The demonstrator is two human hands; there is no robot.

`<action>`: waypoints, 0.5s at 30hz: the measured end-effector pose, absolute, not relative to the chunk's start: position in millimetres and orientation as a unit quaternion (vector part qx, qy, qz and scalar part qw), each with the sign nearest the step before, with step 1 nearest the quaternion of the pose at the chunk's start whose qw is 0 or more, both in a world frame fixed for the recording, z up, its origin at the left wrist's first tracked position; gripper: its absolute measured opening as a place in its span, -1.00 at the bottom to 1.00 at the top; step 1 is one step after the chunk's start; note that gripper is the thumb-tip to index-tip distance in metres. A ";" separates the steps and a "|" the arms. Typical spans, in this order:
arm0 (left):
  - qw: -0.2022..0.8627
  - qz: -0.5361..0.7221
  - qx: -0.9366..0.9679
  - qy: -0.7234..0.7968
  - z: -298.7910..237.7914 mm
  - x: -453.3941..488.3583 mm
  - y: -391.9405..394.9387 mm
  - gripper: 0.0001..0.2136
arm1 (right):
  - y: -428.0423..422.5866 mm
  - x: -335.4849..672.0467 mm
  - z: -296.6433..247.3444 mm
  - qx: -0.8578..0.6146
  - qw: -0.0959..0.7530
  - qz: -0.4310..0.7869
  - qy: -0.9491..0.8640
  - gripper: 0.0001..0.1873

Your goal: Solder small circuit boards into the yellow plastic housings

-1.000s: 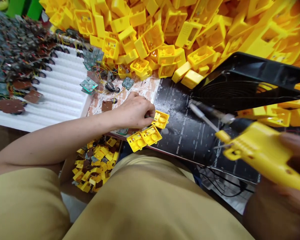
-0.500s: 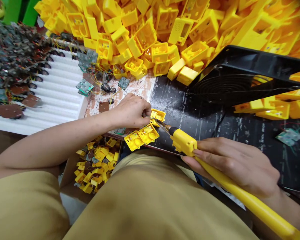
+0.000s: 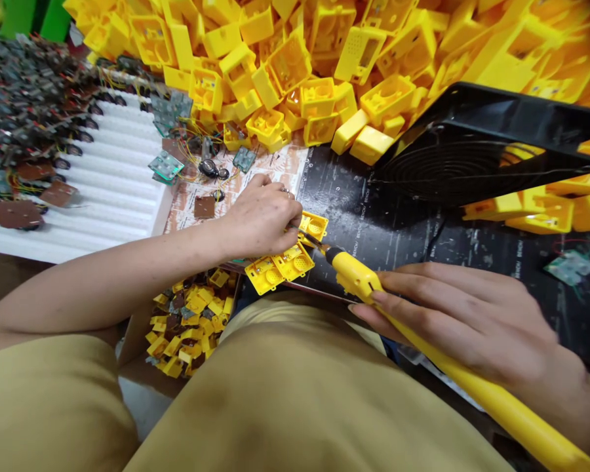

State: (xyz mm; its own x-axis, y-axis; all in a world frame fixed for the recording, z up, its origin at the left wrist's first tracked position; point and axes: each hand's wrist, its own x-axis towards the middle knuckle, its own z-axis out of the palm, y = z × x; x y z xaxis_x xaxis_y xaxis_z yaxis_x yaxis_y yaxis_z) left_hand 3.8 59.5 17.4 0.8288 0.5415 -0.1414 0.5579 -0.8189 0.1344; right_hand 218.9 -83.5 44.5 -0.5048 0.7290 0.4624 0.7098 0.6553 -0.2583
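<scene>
My left hand (image 3: 264, 221) is closed in a pinch over the upper yellow plastic casing (image 3: 315, 226); what its fingertips hold is hidden. In my right hand (image 3: 472, 314) is a yellow soldering iron (image 3: 356, 274), its fingers wrapped along the handle. The iron's black collar and metal tip point up and left, with the tip at the upper casing, close beside my left fingers. Two more open yellow casing halves (image 3: 294, 262) lie side by side just below, at the table's front edge, with small parts inside.
A large heap of yellow casings (image 3: 285, 62) fills the back. A black fan (image 3: 472, 151) stands right of centre. Circuit boards with wires and speakers crowd a white ridged tray (image 3: 122, 170) at left. One loose circuit board (image 3: 570, 267) lies far right. Below, a box holds small yellow pieces (image 3: 191, 328).
My right hand and the soldering iron have shifted slightly left. My left hand stays pinched at the same casing, having moved only a little. The casings lie about where they were.
</scene>
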 end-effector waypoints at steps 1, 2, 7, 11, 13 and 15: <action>0.080 -0.047 0.954 0.285 17.1 3.8 59.7 -0.80 | -82.4 218.9 43.4 -0.388 0.279 -0.001 -0.878 -0.85; 0.073 -0.045 0.956 0.281 16.9 3.7 59.8 -0.80 | -81.3 219.2 42.3 -0.365 0.277 -0.018 -0.889 -0.83; 0.054 -0.034 0.962 0.267 16.3 2.8 59.8 -0.78 | -84.8 224.4 43.4 -0.398 0.296 -0.023 -0.868 -0.85; 0.061 -0.040 0.960 0.272 17.4 2.8 59.5 -0.80 | -91.4 231.4 43.2 -0.441 0.303 -0.002 -0.845 -0.79; 0.061 -0.046 0.958 0.275 18.5 3.4 59.5 -0.80 | -92.3 235.9 40.6 -0.451 0.309 0.007 -0.837 -0.78; 0.062 -0.051 0.958 0.276 19.4 4.0 59.6 -0.81 | -92.1 239.6 38.0 -0.447 0.305 0.014 -0.841 -0.82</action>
State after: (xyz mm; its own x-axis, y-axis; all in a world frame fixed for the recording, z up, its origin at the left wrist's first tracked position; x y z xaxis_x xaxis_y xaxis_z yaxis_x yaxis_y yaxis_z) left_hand 4.0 59.6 19.4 0.8420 0.5231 -0.1322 0.5358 -0.8395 0.0908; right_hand 239.6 -92.1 38.0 -0.4154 0.7599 0.5000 0.7427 0.6007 -0.2959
